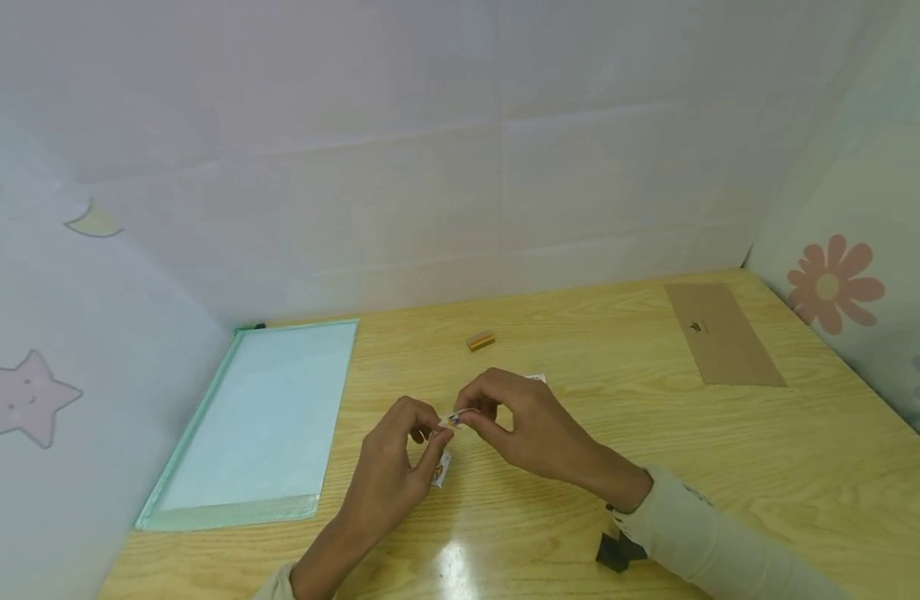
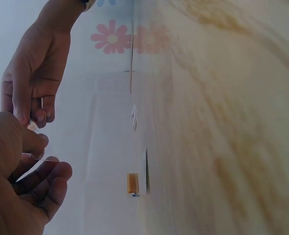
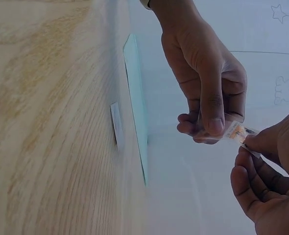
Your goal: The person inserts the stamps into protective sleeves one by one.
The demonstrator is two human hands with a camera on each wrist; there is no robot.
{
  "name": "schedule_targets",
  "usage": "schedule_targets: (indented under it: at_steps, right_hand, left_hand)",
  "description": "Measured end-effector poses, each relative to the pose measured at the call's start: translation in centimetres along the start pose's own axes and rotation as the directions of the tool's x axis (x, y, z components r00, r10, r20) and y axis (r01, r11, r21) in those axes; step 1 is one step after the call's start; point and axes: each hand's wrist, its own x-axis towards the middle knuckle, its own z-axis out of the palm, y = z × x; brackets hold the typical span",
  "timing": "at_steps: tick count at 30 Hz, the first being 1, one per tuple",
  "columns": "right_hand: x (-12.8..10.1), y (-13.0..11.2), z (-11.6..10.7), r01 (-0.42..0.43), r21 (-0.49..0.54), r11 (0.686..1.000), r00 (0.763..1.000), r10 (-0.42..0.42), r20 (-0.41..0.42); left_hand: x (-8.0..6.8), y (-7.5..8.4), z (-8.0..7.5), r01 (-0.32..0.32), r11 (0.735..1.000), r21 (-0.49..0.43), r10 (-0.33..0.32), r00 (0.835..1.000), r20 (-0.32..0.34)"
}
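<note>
Both hands meet above the table's middle, on a small printed piece (image 1: pixel 452 420) in clear film. My left hand (image 1: pixel 388 458) pinches the clear end of the film between thumb and fingers. With thumb and forefinger, my right hand (image 1: pixel 531 421) pinches the other end, at the printed part. In the right wrist view the printed piece (image 3: pixel 237 131) shows orange and white, with clear film stretching to the left thumb. Below the left fingers a small white card (image 1: pixel 441 471) with an orange-brown picture lies on the table. Another white card (image 1: pixel 537 378) is partly hidden behind the right hand.
A pale zip pouch (image 1: pixel 257 417) with green edges lies at the left. Toward the back is a small orange-and-brown block (image 1: pixel 479 340). A flat brown sheet (image 1: pixel 725 333) with a dark mark lies at far right. Black pieces (image 1: pixel 617 550) sit beside the right sleeve. Walls border the table.
</note>
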Motion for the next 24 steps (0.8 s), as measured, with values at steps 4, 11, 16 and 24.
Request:
schedule_targets:
  at_steps: [4,11,16,24]
  right_hand:
    - [-0.12,0.09,0.08,0.012,-0.017,1.000,1.000,-0.012,0.013]
    - [-0.28,0.00,0.12,0.009,-0.047,0.999,1.000,-0.008,0.017]
    - [-0.13,-0.09,-0.04,-0.009,-0.080,0.997,1.000,0.006,-0.031]
    - [-0.49,0.40,0.74,0.046,-0.074,0.996,0.999,-0.047,-0.014]
  left_hand:
    - [-0.01,0.11,0.06,0.001,1.000,0.001,-0.001,0.999,0.032]
    - [-0.08,0.26,0.27,0.040,0.999,-0.028,-0.039,0.998,0.045]
    - [-0.10,0.30,0.19,0.113,0.990,-0.083,-0.110,0.993,0.049]
    - [-0.20,0.34,0.15,0.192,0.970,-0.148,-0.182,0.980,0.080]
